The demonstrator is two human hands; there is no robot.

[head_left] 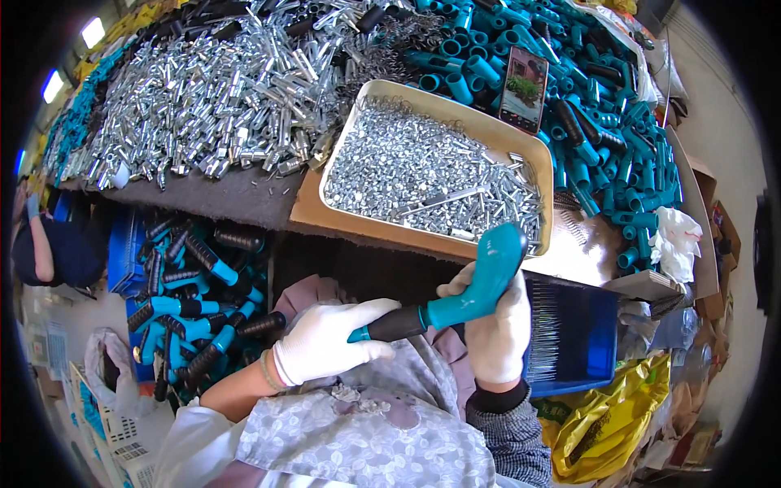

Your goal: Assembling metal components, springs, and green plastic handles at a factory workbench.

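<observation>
A teal plastic handle with a bent, rounded head (492, 268) and a black sleeve (399, 324) lies slantwise across my lap, head up and to the right. My left hand (321, 346), in a white glove, closes on the lower end, with thumb and fingers on either side of the black and teal part. Around the teal body from behind wraps my right hand (498, 333), also gloved in white; some of its fingers are hidden by the handle. Just beyond the head stands a cream tray (547, 175) of small shiny metal pins and sleeves.
Metal tubes (203, 106) are heaped at the back left, teal plastic tubes (602, 138) at the back right beside a phone (523, 89). A left-hand pile of black-and-teal handles (203, 309), a blue bin (598, 333) of thin rods and a yellow bag (610, 431) flank me. Another person (57, 244) is far left.
</observation>
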